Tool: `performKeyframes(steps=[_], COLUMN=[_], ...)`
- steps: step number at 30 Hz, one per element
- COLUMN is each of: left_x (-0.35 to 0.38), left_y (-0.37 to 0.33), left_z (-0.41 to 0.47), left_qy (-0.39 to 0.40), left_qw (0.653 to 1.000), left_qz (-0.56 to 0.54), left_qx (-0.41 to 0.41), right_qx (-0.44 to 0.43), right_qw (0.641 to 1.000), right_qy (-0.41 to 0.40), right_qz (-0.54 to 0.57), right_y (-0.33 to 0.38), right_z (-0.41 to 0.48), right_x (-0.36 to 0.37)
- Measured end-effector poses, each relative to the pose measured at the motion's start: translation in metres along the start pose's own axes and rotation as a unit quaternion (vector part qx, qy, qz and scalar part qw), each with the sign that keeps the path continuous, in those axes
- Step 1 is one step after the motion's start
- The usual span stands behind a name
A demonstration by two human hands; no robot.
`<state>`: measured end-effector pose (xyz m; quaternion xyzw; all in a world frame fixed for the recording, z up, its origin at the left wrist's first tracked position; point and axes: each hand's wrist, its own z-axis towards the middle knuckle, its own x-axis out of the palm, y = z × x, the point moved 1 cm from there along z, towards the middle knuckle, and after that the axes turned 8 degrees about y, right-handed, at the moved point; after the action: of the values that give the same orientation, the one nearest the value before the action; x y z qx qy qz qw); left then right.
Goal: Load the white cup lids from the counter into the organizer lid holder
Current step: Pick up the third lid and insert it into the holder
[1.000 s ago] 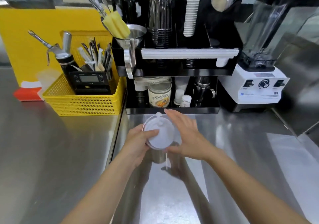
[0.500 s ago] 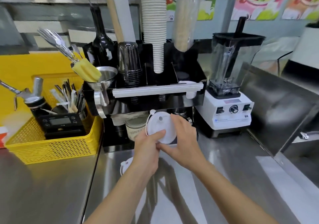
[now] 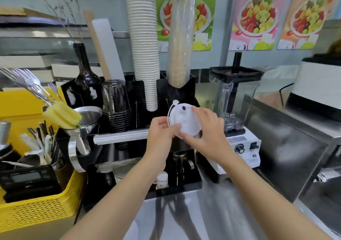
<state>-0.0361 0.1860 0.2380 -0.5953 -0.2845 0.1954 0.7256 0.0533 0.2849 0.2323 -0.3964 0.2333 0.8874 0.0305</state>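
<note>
A stack of white cup lids (image 3: 182, 119) is held tilted on edge between both hands, in front of the right upper compartment of the black organizer (image 3: 132, 92). My left hand (image 3: 162, 134) pinches the stack's lower left rim. My right hand (image 3: 208, 130) wraps the right side and bottom. The lids sit just below the tall sleeve of clear cups (image 3: 180, 42) and right of the white paper cup stack (image 3: 144, 45). The bottom of the compartment behind the lids is hidden by my hands.
A blender (image 3: 236, 110) stands right of the organizer. A yellow basket (image 3: 36, 214) with a scale and utensils sits at the left, with a metal funnel (image 3: 86, 116) and sponge beside it. Small bottles stand on the organizer's lower shelf. A steel counter (image 3: 184, 217) lies below.
Both hands lifted the lid stack from low over the counter up and forward to the organizer's upper right compartment. The view tilted upward, showing the wall posters.
</note>
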Motion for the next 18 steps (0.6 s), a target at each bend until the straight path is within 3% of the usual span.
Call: performKeyframes(steps=[4,10,18], left_x=[-0.001,-0.007,-0.006], left_y=[-0.017,-0.019,-0.002], left_z=[0.039,0.091,0.123], left_qy=[-0.016,0.03,0.112], left_qw=[0.968,0.843,0.707], left_qz=[0.219,0.502,0.675], left_qx=[0.123,0.192,0.18], right_qx=[0.029,0.038,0.013], right_qw=[0.999,0.981,0.947], right_qy=[0.027,0.144,0.261], right_qz=[-0.033,-0.128,-0.185], right_y=[-0.023,-0.05,-0.053], right_z=[0.046,0.089,0.114], right_x=[-0.017,-0.01,0.004])
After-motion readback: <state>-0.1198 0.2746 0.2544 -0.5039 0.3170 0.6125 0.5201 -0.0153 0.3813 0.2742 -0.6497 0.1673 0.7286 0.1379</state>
